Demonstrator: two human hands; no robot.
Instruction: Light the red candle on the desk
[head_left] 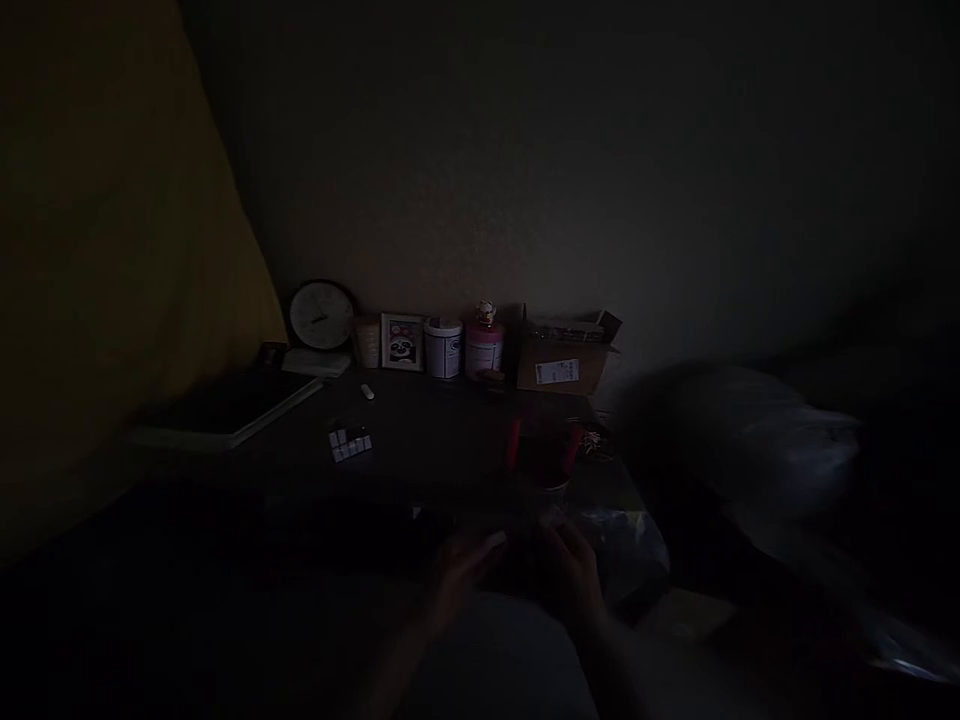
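Observation:
The room is very dark and the picture is blurred. My left hand (461, 572) and my right hand (576, 565) hover close together at the near edge of a dark desk (427, 430), fingers spread. Between and under them lies something dark that I cannot make out. Just beyond my right hand stands a red object (544, 450), perhaps a cup or holder. Whether either hand holds anything cannot be seen.
Along the wall stand a round clock (322, 315), a small framed picture (402, 342), a white tub (443, 348), a pink container (484, 345) and a cardboard box (566, 360). A laptop (225, 410) lies at left, a small cube (350, 443) mid-desk. A pale bag (757, 435) sits right.

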